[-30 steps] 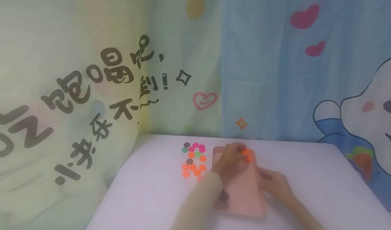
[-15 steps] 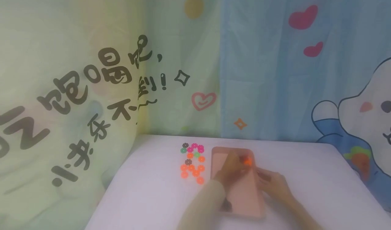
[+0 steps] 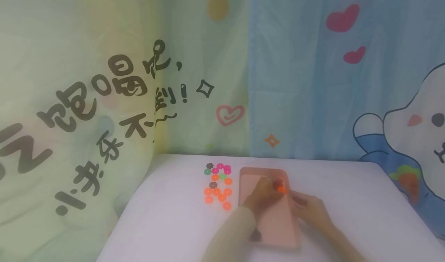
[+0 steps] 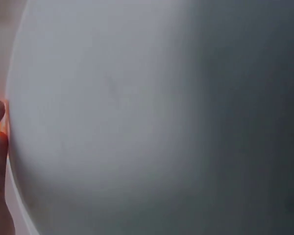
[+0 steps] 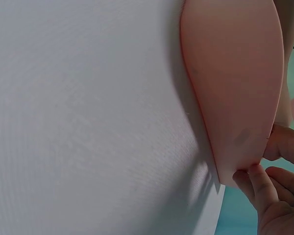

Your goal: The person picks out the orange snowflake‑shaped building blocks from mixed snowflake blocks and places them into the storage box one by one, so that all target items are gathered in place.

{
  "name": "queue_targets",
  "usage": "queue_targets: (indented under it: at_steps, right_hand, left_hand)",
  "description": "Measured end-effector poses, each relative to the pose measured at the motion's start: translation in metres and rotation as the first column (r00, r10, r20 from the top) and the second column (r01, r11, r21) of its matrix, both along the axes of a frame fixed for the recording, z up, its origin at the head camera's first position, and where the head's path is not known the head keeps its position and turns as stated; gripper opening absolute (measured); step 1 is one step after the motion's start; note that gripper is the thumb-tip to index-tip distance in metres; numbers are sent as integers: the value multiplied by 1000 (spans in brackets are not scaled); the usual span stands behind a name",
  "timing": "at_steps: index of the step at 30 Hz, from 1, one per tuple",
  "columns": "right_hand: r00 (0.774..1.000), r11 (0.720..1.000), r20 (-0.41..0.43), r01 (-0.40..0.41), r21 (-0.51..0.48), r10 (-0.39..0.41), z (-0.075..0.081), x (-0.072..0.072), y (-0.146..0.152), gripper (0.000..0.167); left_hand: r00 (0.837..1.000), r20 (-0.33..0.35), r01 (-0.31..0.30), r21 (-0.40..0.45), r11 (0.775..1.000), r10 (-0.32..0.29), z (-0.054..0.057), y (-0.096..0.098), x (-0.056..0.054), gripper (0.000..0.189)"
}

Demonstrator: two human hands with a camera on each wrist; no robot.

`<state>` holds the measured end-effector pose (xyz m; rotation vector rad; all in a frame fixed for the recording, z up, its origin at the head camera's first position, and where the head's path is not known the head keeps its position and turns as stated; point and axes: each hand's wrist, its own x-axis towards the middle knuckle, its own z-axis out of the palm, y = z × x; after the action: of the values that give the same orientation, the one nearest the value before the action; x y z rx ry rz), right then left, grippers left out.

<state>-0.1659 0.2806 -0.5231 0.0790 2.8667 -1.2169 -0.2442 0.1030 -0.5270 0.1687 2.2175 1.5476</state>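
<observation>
A shallow pink tray [image 3: 274, 227] with a raised side wall [image 5: 235, 73] lies on the white table. My left hand [image 3: 262, 194] reaches over it and pinches a small orange flower-shaped piece [image 3: 282, 189] at the tray's right edge. In the left wrist view, the left fingers [image 4: 0, 161] and thumb show at the far left, with a strip of glowing orange between them. My right hand [image 3: 314, 211] holds the tray's right side, its fingertips [image 5: 255, 176] on the wall near the far end. A dark shape [image 3: 256, 235] beside the left sleeve is too blurred to identify.
Left of the tray, several flower-shaped pieces lie on the table: orange ones [image 3: 221, 197], pink ones [image 3: 227, 169], dark brown ones [image 3: 213, 185] and green ones [image 3: 207, 172]. Printed curtains [image 3: 292, 80] hang behind and to the left of the white table [image 3: 167, 223].
My left hand has moved nearer to me along the tray's right edge, and the orange there has moved with it. The right hand keeps its place at the wall. The head view shifts slightly.
</observation>
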Motion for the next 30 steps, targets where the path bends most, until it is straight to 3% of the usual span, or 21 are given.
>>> queue_targets:
  at_steps: [3, 6, 8, 11, 15, 17, 19, 22, 25, 27, 28, 30]
  right_hand:
    - [1000, 1000, 14, 3, 22, -3, -5, -3, 2, 71]
    - [1000, 999, 11, 4, 33, -4, -4, -3, 1, 70]
    - [1000, 1000, 10, 4, 30, -5, -1, -2, -1, 70]
    - [1000, 1000, 19, 9, 20, -10, 3, 0, -4, 70]
    - [998, 1000, 53, 25, 14, -26, 4, 0, -6, 73]
    - [997, 999, 64, 32, 17, -33, 2, -1, -5, 76]
    - [997, 999, 64, 35, 15, -36, 0, -2, -4, 77]
    - [997, 999, 67, 37, 13, -38, -3, -4, -2, 78]
    - [996, 999, 79, 41, 9, -42, -4, -4, -2, 79]
    - [995, 999, 85, 43, 10, -44, -6, -5, -1, 79]
    - [995, 999, 92, 46, 13, -47, -7, -6, 0, 80]
    - [994, 999, 94, 48, 14, -49, -8, -7, 1, 81]
  left_hand:
    - [1000, 2, 9, -22, 1000, -9, -4, 1, -1, 37]
    - [995, -80, 49, -34, 998, -51, -6, 0, -3, 40]
    - [994, -87, 57, -34, 998, -60, -6, -2, -3, 41]
    - [977, -184, 94, -73, 993, -106, -10, -5, -5, 43]
    - [956, -259, 114, -105, 988, -138, -18, -5, -9, 46]
    - [954, -262, 118, -106, 987, -142, -23, -4, -11, 47]
    - [934, -321, 127, -115, 985, -158, -27, -2, -14, 45]
    - [882, -429, 141, -160, 977, -197, -30, -1, -19, 43]
    - [840, -497, 144, -184, 972, -218, -31, 0, -23, 43]
    - [825, -518, 150, -185, 971, -226, -35, 1, -26, 46]
    - [830, -510, 151, -182, 972, -225, -36, 1, -26, 45]
    - [824, -529, 146, -153, 977, -206, -34, 2, -25, 42]
